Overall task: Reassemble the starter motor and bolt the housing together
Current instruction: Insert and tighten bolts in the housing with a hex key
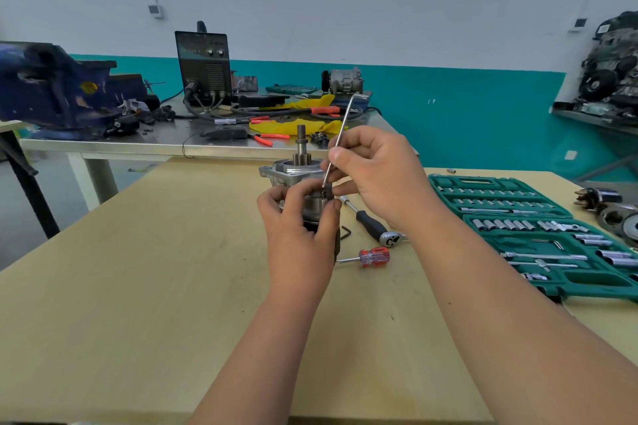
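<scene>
Head view: the motor [303, 179] stands upright near the middle of the wooden desk [138, 286], its geared shaft pointing up and its flanged housing at the top. The left hand [298, 217] grips the motor's body from the near side, fingers [289, 193] curled round it and thumb pressed on its right flank. The right hand [376, 176] pinches the long shank of a silver hex key [340, 134] between thumb and fingers. The key leans slightly right, its bent end up, and its tip is down at a bolt on the housing just above the left hand's fingertips.

Just right of the motor on the desk lie a small black key [346, 232], a ratchet [374, 224] and a red-handled screwdriver [374, 257]. Further right is an open green socket case [518, 217], with loose metal parts [611, 214] at the desk's right edge. On a metal desk [138, 145] behind are a blue vise [51, 90], a black welder [203, 65], pliers and yellow cloth.
</scene>
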The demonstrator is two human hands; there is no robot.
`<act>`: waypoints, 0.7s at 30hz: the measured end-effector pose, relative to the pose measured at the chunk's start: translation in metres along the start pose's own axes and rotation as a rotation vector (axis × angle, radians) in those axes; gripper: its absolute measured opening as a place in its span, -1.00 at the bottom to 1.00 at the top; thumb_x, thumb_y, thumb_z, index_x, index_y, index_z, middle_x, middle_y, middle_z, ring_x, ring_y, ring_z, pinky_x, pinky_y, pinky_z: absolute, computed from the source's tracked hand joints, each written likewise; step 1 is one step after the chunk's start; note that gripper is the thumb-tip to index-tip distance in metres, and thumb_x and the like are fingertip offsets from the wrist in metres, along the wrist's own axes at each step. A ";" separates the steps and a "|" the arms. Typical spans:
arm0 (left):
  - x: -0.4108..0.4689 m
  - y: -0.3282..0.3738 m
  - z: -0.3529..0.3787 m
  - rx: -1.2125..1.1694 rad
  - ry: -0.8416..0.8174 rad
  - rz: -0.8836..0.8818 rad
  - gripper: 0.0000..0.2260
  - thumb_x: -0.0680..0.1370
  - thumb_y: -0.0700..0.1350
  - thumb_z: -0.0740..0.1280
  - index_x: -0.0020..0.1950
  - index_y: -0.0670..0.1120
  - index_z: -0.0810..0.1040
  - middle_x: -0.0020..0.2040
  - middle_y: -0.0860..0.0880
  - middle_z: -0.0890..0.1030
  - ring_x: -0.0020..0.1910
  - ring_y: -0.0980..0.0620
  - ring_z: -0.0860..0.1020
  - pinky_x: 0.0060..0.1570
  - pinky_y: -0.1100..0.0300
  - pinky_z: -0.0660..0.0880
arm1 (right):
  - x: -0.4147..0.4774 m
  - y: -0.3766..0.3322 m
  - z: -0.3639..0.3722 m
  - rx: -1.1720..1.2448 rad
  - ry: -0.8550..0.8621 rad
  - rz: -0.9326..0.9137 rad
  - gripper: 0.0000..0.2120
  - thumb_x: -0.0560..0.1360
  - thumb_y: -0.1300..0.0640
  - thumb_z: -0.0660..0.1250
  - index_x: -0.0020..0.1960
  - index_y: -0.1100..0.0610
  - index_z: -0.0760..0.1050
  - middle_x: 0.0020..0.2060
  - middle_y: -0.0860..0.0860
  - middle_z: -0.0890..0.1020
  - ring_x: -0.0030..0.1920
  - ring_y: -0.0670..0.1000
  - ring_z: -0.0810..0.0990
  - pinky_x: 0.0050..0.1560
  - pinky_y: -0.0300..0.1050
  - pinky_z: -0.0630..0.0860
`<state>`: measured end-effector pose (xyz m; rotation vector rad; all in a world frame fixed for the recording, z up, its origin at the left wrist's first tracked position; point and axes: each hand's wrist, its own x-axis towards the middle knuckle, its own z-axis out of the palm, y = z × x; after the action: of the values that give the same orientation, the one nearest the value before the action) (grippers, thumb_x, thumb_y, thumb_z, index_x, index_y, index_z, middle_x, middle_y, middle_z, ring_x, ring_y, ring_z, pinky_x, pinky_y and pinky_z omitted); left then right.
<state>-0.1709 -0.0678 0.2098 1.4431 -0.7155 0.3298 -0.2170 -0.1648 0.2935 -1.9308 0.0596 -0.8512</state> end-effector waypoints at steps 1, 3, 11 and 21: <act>0.000 0.000 0.000 -0.001 -0.001 0.002 -0.63 0.51 -0.11 0.42 0.00 0.39 0.41 0.16 0.02 0.29 -0.03 0.46 0.42 -0.13 0.63 0.30 | 0.000 0.000 0.000 -0.019 -0.008 -0.004 -0.85 0.54 0.20 0.31 -0.14 -0.03 0.55 -0.28 -0.10 0.69 -0.26 -0.08 0.68 -0.31 -0.20 0.60; -0.001 0.000 0.000 -0.005 0.002 0.001 -0.65 0.51 -0.11 0.43 0.03 0.34 0.44 0.16 0.01 0.29 -0.01 0.48 0.41 -0.12 0.64 0.29 | 0.000 0.002 -0.001 -0.014 -0.015 0.003 -0.85 0.54 0.20 0.31 -0.14 -0.02 0.56 -0.28 -0.09 0.69 -0.26 -0.07 0.68 -0.29 -0.20 0.60; -0.001 0.002 -0.001 -0.012 -0.002 -0.011 -0.65 0.51 -0.11 0.43 0.02 0.36 0.43 0.16 0.02 0.28 0.00 0.41 0.43 -0.08 0.61 0.32 | 0.001 0.003 -0.001 -0.032 -0.020 0.006 -0.85 0.53 0.19 0.32 -0.16 -0.01 0.57 -0.29 -0.07 0.70 -0.25 -0.06 0.68 -0.28 -0.19 0.61; -0.002 0.015 0.012 -0.065 0.133 -0.120 -0.74 0.49 -0.05 0.43 -0.15 0.31 0.44 0.05 0.11 0.29 0.16 0.02 0.37 -0.09 0.61 0.30 | 0.000 -0.008 0.007 -0.322 0.000 -0.055 -0.83 0.46 0.08 0.42 -0.27 0.02 0.48 -0.49 -0.09 0.54 -0.51 -0.18 0.49 -0.48 -0.34 0.42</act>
<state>-0.1843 -0.0774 0.2197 1.3822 -0.5256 0.3039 -0.2151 -0.1556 0.2978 -2.2419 0.1515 -0.9217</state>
